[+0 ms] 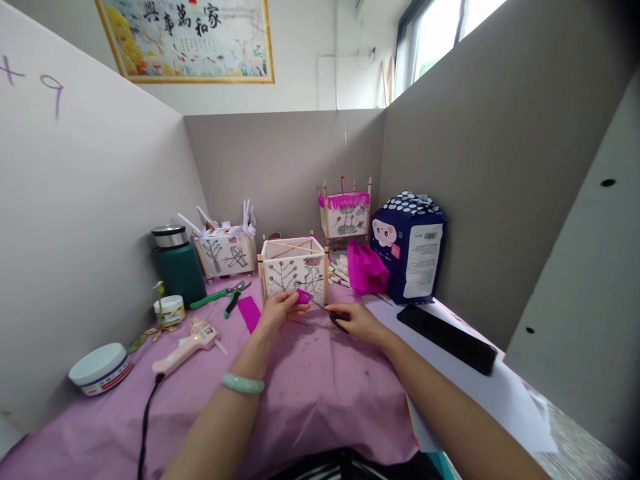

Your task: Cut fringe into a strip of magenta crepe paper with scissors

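Observation:
My left hand [280,311] pinches a small piece of magenta paper [303,296] just in front of a white paper lantern box with wooden corner posts [293,267]. My right hand [356,321] is closed on small black-handled scissors [334,317], whose blades point left at the magenta piece. A green bangle sits on my left wrist. Both hands hover over the purple cloth [300,393], which is sprinkled with tiny paper scraps.
A pink glue gun [186,347] with a black cord, green pliers [220,297], a magenta strip [249,312], a green flask [178,263], round tins [100,368] lie left. A fringed lantern [345,212], crumpled magenta paper [366,268], a tissue pack [410,245], a black case [447,337] stand right.

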Demonstrator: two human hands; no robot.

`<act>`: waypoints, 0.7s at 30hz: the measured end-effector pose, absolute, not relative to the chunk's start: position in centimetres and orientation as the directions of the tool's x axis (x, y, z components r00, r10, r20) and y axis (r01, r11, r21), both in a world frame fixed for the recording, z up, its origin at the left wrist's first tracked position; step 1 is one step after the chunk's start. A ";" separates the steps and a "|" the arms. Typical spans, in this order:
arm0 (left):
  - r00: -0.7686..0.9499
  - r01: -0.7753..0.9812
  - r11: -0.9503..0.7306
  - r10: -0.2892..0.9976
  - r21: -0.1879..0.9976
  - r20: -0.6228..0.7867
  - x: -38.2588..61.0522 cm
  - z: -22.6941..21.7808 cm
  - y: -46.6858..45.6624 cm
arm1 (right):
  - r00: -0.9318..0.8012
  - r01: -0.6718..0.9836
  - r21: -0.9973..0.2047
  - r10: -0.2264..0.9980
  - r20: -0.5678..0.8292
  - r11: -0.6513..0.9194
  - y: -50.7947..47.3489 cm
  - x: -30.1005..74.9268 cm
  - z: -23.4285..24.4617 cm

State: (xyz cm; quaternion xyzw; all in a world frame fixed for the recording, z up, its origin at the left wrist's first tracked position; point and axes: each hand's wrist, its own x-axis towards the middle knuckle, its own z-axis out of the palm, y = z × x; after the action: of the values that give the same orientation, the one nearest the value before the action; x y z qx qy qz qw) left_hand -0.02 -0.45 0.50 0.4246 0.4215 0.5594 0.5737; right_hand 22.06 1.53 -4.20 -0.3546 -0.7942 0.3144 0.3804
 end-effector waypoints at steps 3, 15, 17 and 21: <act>-0.024 -0.317 -0.008 1.000 0.948 0.001 0.0 0.6 -0.3 | -0.445 0.345 -0.766 0.813 0.375 0.542 1.6 22.1 -4.2; -0.021 -0.320 0.007 1.000 0.947 -0.015 -0.1 0.5 -0.1 | -0.462 0.363 -0.761 0.813 0.355 0.538 0.7 22.1 -3.3; -0.009 -0.308 0.016 1.000 0.951 -0.019 -0.1 0.5 -0.2 | -0.463 0.362 -0.766 0.815 0.348 0.532 0.6 22.0 -3.1; -0.003 -0.302 0.015 1.000 0.953 -0.017 0.0 0.6 -0.3 | -0.470 0.355 -0.762 0.808 0.355 0.542 0.7 22.0 -3.3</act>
State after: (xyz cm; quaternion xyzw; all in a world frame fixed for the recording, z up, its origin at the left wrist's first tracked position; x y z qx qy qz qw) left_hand 0.00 -0.33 0.55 0.4123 0.4233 0.5679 0.5730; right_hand 22.05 0.68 -3.26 -0.3639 -0.7991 0.3110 0.3638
